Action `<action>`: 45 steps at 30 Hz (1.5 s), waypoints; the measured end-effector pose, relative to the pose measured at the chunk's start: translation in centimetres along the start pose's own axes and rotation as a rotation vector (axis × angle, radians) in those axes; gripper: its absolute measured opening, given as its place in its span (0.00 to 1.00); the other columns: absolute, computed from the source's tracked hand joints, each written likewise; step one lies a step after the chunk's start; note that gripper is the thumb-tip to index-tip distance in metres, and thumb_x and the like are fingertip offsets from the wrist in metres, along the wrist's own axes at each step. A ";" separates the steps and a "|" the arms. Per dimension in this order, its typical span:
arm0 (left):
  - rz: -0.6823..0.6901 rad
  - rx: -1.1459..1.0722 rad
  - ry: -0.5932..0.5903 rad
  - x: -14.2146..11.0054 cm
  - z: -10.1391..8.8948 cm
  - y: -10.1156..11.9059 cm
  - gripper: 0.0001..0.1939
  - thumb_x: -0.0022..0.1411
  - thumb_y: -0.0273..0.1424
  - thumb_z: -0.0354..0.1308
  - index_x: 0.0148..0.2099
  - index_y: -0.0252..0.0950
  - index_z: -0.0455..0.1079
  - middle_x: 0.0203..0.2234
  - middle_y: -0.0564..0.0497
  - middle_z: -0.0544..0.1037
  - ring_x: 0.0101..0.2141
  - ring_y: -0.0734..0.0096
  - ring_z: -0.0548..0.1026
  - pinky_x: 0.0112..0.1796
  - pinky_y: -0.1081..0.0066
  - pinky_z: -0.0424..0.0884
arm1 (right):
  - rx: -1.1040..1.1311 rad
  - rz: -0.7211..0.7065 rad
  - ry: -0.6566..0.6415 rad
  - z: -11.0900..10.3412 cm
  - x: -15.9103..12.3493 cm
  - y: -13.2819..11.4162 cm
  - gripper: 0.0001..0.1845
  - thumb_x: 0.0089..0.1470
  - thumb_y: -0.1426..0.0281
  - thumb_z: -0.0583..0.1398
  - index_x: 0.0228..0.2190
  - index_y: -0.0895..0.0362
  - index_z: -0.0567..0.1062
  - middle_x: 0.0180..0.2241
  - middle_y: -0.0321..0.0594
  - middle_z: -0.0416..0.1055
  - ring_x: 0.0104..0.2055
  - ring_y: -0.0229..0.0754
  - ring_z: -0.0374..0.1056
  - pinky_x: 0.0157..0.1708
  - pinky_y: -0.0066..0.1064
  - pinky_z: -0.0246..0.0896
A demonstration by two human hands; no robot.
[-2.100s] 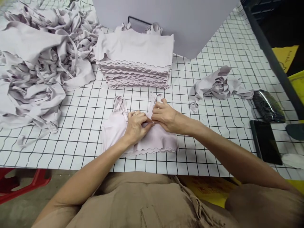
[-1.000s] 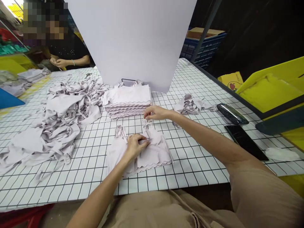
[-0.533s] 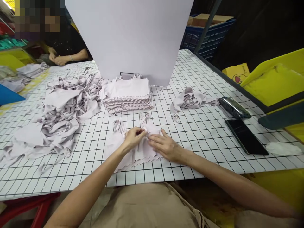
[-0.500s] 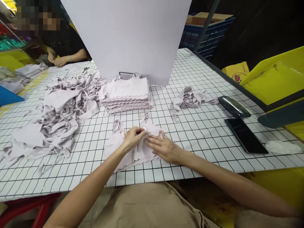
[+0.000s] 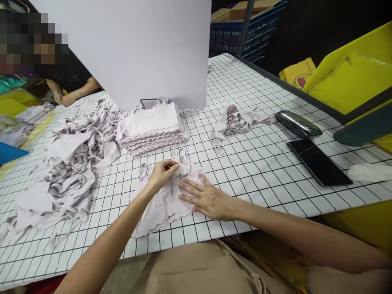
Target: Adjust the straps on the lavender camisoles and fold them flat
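Observation:
A pale lilac strappy garment [image 5: 159, 204] with a scalloped hem lies flat near the front edge of the gridded table [image 5: 263, 163]. My left hand [image 5: 162, 173] pinches the fabric at the garment's upper middle, fingers closed on it. My right hand [image 5: 203, 197] lies flat on the garment's right side, fingers spread. Just behind the garment stands a neat stack of folded garments [image 5: 150, 126] of the same colour.
A big loose heap of lilac garments [image 5: 70, 163] covers the left of the table. A small crumpled bundle [image 5: 235, 120], a black phone [image 5: 318, 162] and a dark packet [image 5: 297, 123] lie at right. A white board [image 5: 134, 49] stands behind. Another person's hands [image 5: 63, 98] work at far left.
My right hand came back from the strap near the stack and settled flat on the garment. My left hand stays pinched on the fabric. The view has swung to the right.

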State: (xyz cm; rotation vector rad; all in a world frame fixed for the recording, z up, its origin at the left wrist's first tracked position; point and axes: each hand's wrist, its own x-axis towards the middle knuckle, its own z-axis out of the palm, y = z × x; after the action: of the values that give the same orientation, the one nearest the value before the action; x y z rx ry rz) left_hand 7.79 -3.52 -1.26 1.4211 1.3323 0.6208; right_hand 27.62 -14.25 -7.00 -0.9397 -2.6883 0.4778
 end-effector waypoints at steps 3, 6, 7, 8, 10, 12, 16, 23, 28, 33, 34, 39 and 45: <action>0.086 0.224 -0.015 0.5 1.0 -0.2 0.16 0.55 0.44 0.64 0.30 0.35 0.75 0.24 0.50 0.75 0.26 0.70 0.68 0.30 0.68 0.63 | 0.009 0.005 -0.017 -0.1 0.0 0.0 0.29 0.70 0.62 0.52 0.68 0.53 0.55 0.72 0.49 0.43 0.75 0.57 0.36 0.66 0.72 0.30; 0.146 0.418 -0.014 0.9 2.3 -0.2 0.13 0.52 0.41 0.67 0.27 0.36 0.74 0.25 0.49 0.77 0.29 0.66 0.71 0.32 0.67 0.63 | 0.021 0.010 -0.024 -0.2 0.1 0.0 0.30 0.70 0.61 0.51 0.68 0.54 0.55 0.72 0.50 0.43 0.75 0.57 0.35 0.66 0.72 0.31; 0.154 0.442 -0.013 1.0 2.7 -0.2 0.11 0.50 0.38 0.68 0.26 0.36 0.74 0.26 0.49 0.77 0.30 0.65 0.71 0.32 0.67 0.63 | 0.026 0.011 -0.021 -0.2 0.1 0.0 0.30 0.70 0.61 0.51 0.68 0.54 0.55 0.72 0.50 0.43 0.75 0.57 0.35 0.66 0.72 0.31; 0.159 0.450 -0.007 1.0 3.0 -0.2 0.10 0.49 0.36 0.68 0.25 0.36 0.73 0.26 0.49 0.77 0.31 0.65 0.72 0.33 0.67 0.64 | 0.028 0.011 -0.018 -0.3 0.1 -0.1 0.30 0.70 0.61 0.51 0.68 0.54 0.55 0.72 0.50 0.43 0.75 0.57 0.35 0.66 0.72 0.31; 0.131 0.380 -0.013 1.1 3.1 -0.2 0.08 0.50 0.34 0.67 0.26 0.36 0.73 0.25 0.49 0.76 0.30 0.66 0.72 0.33 0.67 0.64 | 0.030 0.013 -0.014 -0.3 0.0 -0.1 0.30 0.70 0.61 0.51 0.68 0.55 0.55 0.72 0.51 0.43 0.75 0.57 0.34 0.66 0.72 0.31; 0.051 0.206 -0.067 1.2 2.6 0.0 0.11 0.51 0.37 0.67 0.27 0.35 0.73 0.24 0.50 0.76 0.27 0.69 0.71 0.32 0.68 0.65 | 0.027 0.013 -0.015 -0.4 0.0 -0.1 0.30 0.70 0.61 0.51 0.68 0.55 0.56 0.72 0.51 0.43 0.75 0.58 0.35 0.66 0.72 0.31; -0.028 -0.113 -0.147 1.9 0.2 1.2 0.18 0.47 0.44 0.71 0.28 0.33 0.76 0.25 0.49 0.78 0.27 0.72 0.71 0.34 0.69 0.66 | 0.012 0.000 0.011 -0.4 -0.1 -0.2 0.29 0.69 0.62 0.52 0.67 0.55 0.58 0.72 0.50 0.45 0.75 0.56 0.38 0.67 0.71 0.29; -0.118 -0.279 -0.016 3.4 -3.4 2.6 0.22 0.41 0.41 0.75 0.37 0.34 0.82 0.24 0.49 0.78 0.28 0.71 0.70 0.32 0.71 0.61 | 0.000 -0.009 0.058 0.0 -0.2 -0.1 0.28 0.69 0.62 0.52 0.67 0.55 0.59 0.71 0.50 0.47 0.74 0.56 0.40 0.67 0.69 0.29; -0.139 -0.335 0.039 4.0 -4.6 3.2 0.22 0.42 0.37 0.75 0.42 0.37 0.81 0.28 0.50 0.80 0.36 0.68 0.74 0.36 0.71 0.61 | 0.002 -0.012 0.065 -0.1 -0.2 -0.1 0.28 0.69 0.62 0.52 0.67 0.56 0.59 0.71 0.49 0.47 0.75 0.55 0.39 0.68 0.67 0.29; -0.146 -0.411 0.041 4.6 -4.6 3.8 0.24 0.41 0.34 0.76 0.44 0.37 0.80 0.33 0.48 0.83 0.39 0.66 0.76 0.39 0.70 0.63 | 0.013 -0.021 0.065 -0.2 -0.2 0.0 0.28 0.70 0.62 0.52 0.66 0.57 0.59 0.71 0.50 0.46 0.75 0.54 0.38 0.69 0.64 0.32; -0.144 -0.412 0.043 4.7 -4.5 3.7 0.25 0.41 0.34 0.77 0.44 0.37 0.79 0.34 0.47 0.83 0.39 0.66 0.76 0.39 0.70 0.64 | 0.013 -0.022 0.069 -0.1 -0.3 0.0 0.28 0.70 0.62 0.51 0.67 0.57 0.59 0.71 0.50 0.46 0.75 0.54 0.38 0.69 0.64 0.32; -0.089 -0.345 0.063 6.2 -3.4 2.2 0.26 0.40 0.34 0.76 0.44 0.35 0.79 0.34 0.46 0.83 0.38 0.67 0.77 0.35 0.72 0.63 | 0.007 -0.017 0.085 0.2 -0.3 0.1 0.28 0.70 0.62 0.52 0.67 0.55 0.58 0.71 0.48 0.47 0.75 0.53 0.39 0.69 0.66 0.28; 0.039 -0.181 0.113 8.6 -1.3 0.1 0.28 0.39 0.40 0.73 0.42 0.33 0.76 0.29 0.46 0.81 0.34 0.64 0.77 0.32 0.71 0.66 | 0.027 -0.017 0.054 0.0 -0.3 -0.1 0.28 0.69 0.63 0.52 0.67 0.55 0.58 0.72 0.49 0.46 0.75 0.55 0.39 0.67 0.70 0.33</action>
State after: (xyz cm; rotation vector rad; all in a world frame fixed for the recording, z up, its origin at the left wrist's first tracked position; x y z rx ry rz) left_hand 8.85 4.95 -3.11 1.2834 1.3029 0.8368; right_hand 27.80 -14.45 -6.97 -0.9086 -2.6333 0.4765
